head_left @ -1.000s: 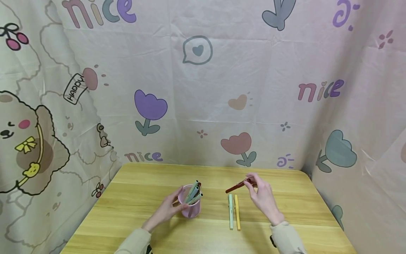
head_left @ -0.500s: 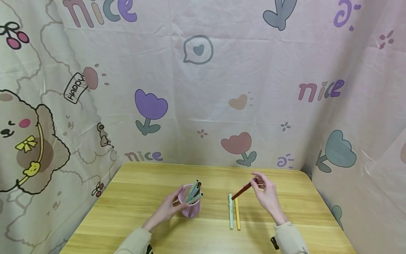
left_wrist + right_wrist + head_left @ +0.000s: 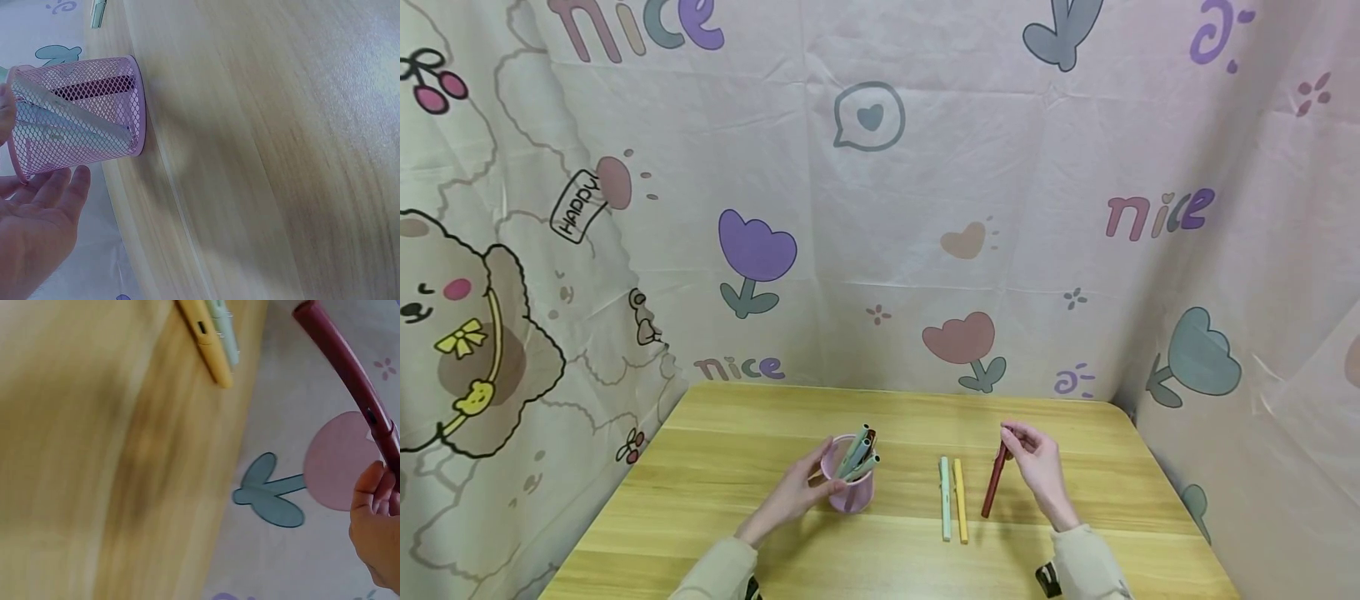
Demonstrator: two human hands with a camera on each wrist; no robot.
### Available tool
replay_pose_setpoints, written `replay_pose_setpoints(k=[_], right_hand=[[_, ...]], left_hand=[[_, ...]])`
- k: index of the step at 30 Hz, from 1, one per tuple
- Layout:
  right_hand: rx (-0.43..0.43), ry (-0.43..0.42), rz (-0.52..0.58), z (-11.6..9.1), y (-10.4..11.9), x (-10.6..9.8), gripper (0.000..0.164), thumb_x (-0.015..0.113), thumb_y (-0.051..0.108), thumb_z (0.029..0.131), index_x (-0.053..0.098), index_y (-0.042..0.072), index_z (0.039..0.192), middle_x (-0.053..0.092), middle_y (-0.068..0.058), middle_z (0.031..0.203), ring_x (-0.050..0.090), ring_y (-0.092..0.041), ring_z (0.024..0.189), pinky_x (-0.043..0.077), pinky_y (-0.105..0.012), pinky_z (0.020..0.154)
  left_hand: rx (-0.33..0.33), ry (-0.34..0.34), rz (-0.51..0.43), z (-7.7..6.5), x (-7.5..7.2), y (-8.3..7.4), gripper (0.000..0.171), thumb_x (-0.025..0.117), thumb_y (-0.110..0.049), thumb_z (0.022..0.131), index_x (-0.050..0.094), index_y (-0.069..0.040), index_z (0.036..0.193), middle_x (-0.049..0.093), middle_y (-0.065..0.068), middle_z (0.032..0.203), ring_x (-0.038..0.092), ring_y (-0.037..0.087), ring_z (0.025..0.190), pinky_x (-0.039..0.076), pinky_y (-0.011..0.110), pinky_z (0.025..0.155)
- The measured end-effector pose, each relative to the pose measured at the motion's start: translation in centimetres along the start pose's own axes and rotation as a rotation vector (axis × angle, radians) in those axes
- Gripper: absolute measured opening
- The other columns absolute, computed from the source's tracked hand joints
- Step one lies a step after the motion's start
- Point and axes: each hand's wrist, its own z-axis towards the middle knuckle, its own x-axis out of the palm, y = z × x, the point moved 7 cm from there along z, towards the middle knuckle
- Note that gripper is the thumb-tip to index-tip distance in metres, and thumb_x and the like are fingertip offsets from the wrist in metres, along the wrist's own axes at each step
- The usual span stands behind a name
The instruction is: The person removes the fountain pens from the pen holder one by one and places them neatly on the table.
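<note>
A pink mesh pen holder (image 3: 852,498) stands on the table with several pens (image 3: 856,456) leaning inside, mostly pale green plus a dark one. My left hand (image 3: 796,492) holds it near the rim, thumb on the near side and fingers on the far side. My right hand (image 3: 1036,468) pinches a dark red pen (image 3: 994,485) by its upper end. The pen slants down toward the table, its cap clip facing left. To its left a mint green pen (image 3: 945,500) and a yellow pen (image 3: 960,505) lie side by side, roughly parallel with a narrow gap.
The wooden table (image 3: 745,442) ends at the back against a printed curtain (image 3: 880,233). More curtain hangs along the left and right sides. Both forearms in beige sleeves (image 3: 718,571) reach in from the front edge.
The red pen has swung from pointing left to slanting steeply downward, and has moved right of the yellow pen. My right hand has shifted slightly right. The left hand and pen holder stay put.
</note>
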Motion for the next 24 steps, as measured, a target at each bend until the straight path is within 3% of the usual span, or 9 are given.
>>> replay_pose_setpoints(k=[3, 11, 17, 24], right_hand=[[0.03, 0.021, -0.031, 0.3, -1.2, 0.3, 0.032, 0.064, 0.006, 0.098, 0.062, -0.012, 0.124, 0.067, 0.01, 0.082, 0.061, 0.001, 0.071, 0.057, -0.015, 0.067], [0.046, 0.101, -0.082, 0.6, -3.6, 1.1, 0.033, 0.064, 0.01, 0.099, 0.062, -0.01, 0.125, 0.067, -0.006, 0.084, 0.055, -0.008, 0.059, 0.05, -0.018, 0.051], [0.048, 0.122, -0.123, 0.8, -5.1, 1.4, 0.03, 0.059, 0.012, 0.102, 0.063, -0.01, 0.122, 0.064, -0.007, 0.077, 0.052, -0.01, 0.051, 0.049, -0.021, 0.044], [0.071, 0.137, -0.167, 1.1, -6.0, 1.9, 0.028, 0.054, 0.011, 0.104, 0.061, -0.007, 0.124, 0.069, -0.021, 0.091, 0.053, -0.012, 0.049, 0.046, -0.021, 0.039]], left_hand=[[0.004, 0.001, 0.007, 0.0, 0.0, 0.0, 0.089, 0.071, -0.022, 0.093, 0.017, 0.014, 0.153, 0.024, 0.042, 0.156, 0.036, 0.059, 0.14, 0.043, 0.051, 0.112], [0.018, -0.002, 0.023, -0.1, 0.0, -0.1, 0.088, 0.071, -0.022, 0.093, 0.018, 0.015, 0.153, 0.026, 0.042, 0.155, 0.037, 0.059, 0.139, 0.044, 0.052, 0.112], [0.023, -0.003, 0.028, -0.1, 0.0, -0.1, 0.088, 0.071, -0.022, 0.093, 0.018, 0.014, 0.153, 0.027, 0.042, 0.154, 0.039, 0.058, 0.139, 0.044, 0.052, 0.112], [0.032, 0.0, 0.019, -0.1, 0.0, 0.1, 0.087, 0.07, -0.021, 0.094, 0.018, 0.015, 0.153, 0.025, 0.042, 0.155, 0.037, 0.059, 0.139, 0.044, 0.053, 0.112]])
